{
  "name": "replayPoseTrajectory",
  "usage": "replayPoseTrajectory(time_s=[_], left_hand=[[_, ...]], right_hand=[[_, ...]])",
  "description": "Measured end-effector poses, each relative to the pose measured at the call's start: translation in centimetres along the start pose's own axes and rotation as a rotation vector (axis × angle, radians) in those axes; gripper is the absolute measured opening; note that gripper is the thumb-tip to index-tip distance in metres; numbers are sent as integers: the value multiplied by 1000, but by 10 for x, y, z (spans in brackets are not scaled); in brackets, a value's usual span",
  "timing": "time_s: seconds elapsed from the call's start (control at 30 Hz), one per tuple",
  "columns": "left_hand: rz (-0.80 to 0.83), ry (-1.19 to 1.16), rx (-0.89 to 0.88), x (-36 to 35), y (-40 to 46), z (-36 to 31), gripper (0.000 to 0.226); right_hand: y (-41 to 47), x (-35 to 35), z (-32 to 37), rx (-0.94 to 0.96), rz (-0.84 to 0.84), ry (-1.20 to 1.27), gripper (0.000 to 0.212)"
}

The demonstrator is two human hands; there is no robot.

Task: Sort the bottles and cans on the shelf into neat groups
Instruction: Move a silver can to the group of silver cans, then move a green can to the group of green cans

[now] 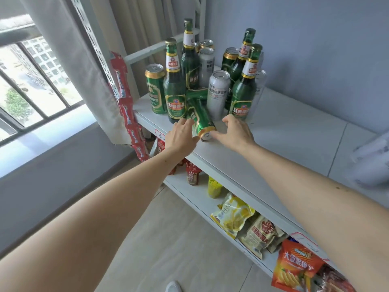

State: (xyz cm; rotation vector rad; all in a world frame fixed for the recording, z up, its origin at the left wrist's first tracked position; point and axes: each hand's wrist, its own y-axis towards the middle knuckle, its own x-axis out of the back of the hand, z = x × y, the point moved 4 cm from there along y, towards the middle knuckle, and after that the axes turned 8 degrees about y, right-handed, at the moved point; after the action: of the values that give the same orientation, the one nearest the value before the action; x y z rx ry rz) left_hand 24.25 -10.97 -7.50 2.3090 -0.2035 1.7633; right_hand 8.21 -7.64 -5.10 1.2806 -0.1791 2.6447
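Observation:
A mixed cluster of green beer bottles (174,91), green cans (155,89) and silver cans (216,93) stands at the left end of the white shelf top (294,131). One green can (200,119) lies on its side at the front, its top facing me. My left hand (182,137) touches that can's left side with fingers spread. My right hand (233,131) is just to its right, fingers apart, close to the can's end. A second green can (196,94) lies tipped behind it, partly hidden.
Snack bags (233,216) fill the lower shelf below. A strip of red packets (126,106) hangs at the shelf's left post beside a curtain and window. A white bundle (372,161) rests at the far right of the shelf top.

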Motion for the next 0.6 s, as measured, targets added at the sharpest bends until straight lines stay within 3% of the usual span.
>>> replayPoseTrajectory(time_s=[0.2,0.4,0.6], left_hand=[[66,13,-19,-8,18,28,54],[92,8,-49,-17,26,35,55],[119,-38,-64,-25,32,27,64]], right_hand=[[24,-51,4,-216,83,63,87],[31,-64,1,-248,-5,116,68],[19,-53,-13,-211,-20,246,63]])
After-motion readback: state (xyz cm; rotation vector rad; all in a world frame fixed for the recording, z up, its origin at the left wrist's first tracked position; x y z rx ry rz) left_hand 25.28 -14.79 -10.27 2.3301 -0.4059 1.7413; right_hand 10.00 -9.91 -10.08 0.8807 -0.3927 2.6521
